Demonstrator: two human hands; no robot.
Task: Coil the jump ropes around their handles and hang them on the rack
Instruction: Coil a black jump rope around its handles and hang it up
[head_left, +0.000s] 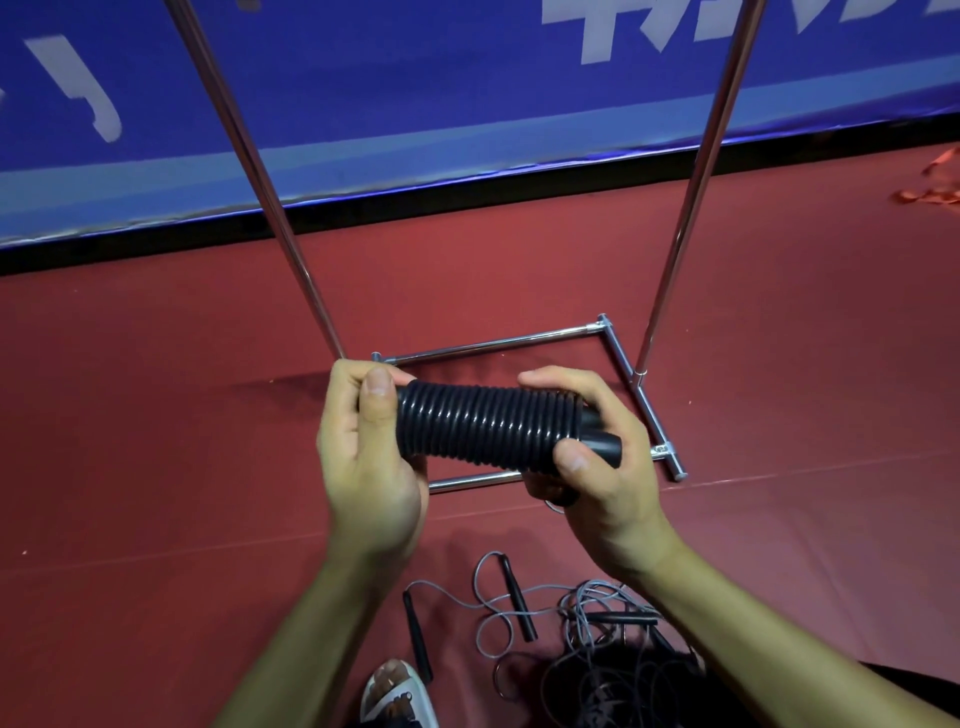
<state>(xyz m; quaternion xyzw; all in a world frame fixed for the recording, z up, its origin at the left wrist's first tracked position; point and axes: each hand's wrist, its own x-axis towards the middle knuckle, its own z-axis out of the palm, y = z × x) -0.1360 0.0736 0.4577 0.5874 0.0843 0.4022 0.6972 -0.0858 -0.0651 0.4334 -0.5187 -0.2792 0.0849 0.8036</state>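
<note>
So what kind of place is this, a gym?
Probably a sports hall or gym. The red floor mat runs up to a blue banner barrier with big white letters. Loose jump ropes lie near a metal rack, and one coiled jump rope is being held.

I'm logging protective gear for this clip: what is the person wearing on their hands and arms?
Nothing shows. The left hand and right hand are bare: no gloves, rings or watch visible. The left forearm and right forearm are bare too, with no sleeve or wristband down to the frame's edge.
</note>
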